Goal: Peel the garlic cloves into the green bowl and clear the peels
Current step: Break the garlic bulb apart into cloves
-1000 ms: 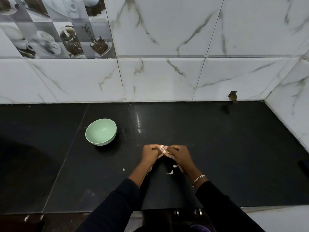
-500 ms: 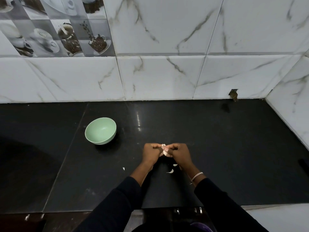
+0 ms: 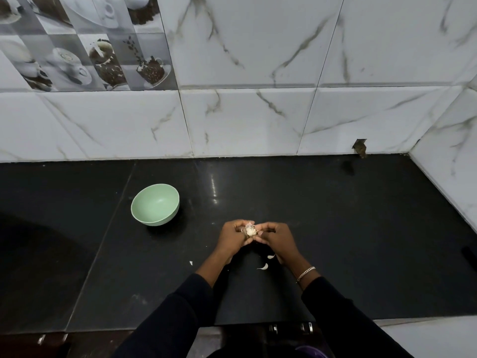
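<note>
A pale garlic piece (image 3: pixel 250 230) with loose papery skin sits between my two hands above the black counter. My left hand (image 3: pixel 233 236) grips it from the left and my right hand (image 3: pixel 276 237) pinches it from the right, fingers curled. The green bowl (image 3: pixel 155 204) stands upright on the counter to the left and slightly behind my hands; nothing shows inside it. Two white garlic bits (image 3: pixel 263 266) lie on the counter under my right hand, and a tiny white peel scrap (image 3: pixel 191 263) lies left of my left forearm.
The black counter (image 3: pixel 348 228) runs back to a white marble-tiled wall, with a side wall (image 3: pixel 451 156) closing the right end. A small dark notch (image 3: pixel 360 148) sits at the wall's base on the right. The counter's front edge lies just below my sleeves.
Both hands stay together at the same spot, working the garlic; the pale clove shows more between the fingers now. The bowl and the bits on the counter have not moved.
</note>
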Motion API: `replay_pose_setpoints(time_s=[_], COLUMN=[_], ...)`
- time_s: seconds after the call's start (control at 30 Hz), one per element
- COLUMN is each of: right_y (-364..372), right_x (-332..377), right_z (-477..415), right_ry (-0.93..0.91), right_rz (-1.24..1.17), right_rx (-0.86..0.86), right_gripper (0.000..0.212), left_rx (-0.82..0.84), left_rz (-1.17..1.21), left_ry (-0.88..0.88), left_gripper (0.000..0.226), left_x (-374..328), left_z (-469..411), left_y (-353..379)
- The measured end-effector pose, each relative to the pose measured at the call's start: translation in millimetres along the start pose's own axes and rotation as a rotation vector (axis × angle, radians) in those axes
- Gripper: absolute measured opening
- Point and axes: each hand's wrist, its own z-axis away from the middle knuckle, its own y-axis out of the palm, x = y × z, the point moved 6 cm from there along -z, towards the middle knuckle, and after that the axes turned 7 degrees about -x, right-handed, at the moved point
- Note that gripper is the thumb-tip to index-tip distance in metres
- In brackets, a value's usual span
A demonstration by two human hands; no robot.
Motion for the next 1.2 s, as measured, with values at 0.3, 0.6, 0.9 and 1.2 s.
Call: replay_pose_setpoints(time_s=[0.3,0.6,0.9,1.2], right_y=[-1.4,-4.5,-3.1,-8.2], right_x=[-1.6,2.6,11.9,15.4], right_z=[1.0,5.8,12.6,12.8], right_ry=[-0.045,-0.126,-0.150,-0.245], right_rz=[0.192,0.377,0.378,0.383], right_rx=[0.047,0.066,-0.004,-0.098], right_gripper=[0.024,0.020,0.013,0.006], left_rx=[-0.043,-0.033,-0.044,-0.034], left_rz=[-0.309,-0.357,-0.283,-0.108], left_ry=[0.110,0.147,0.158,0.046], left_gripper=[0.013,0.008,0.007,0.008], left_x=[3.6,1.9,3.7,8.5], left_z=[-1.7,-1.8,-4.7,-8.2], left_y=[-6.6,-1.7,0.0,0.7])
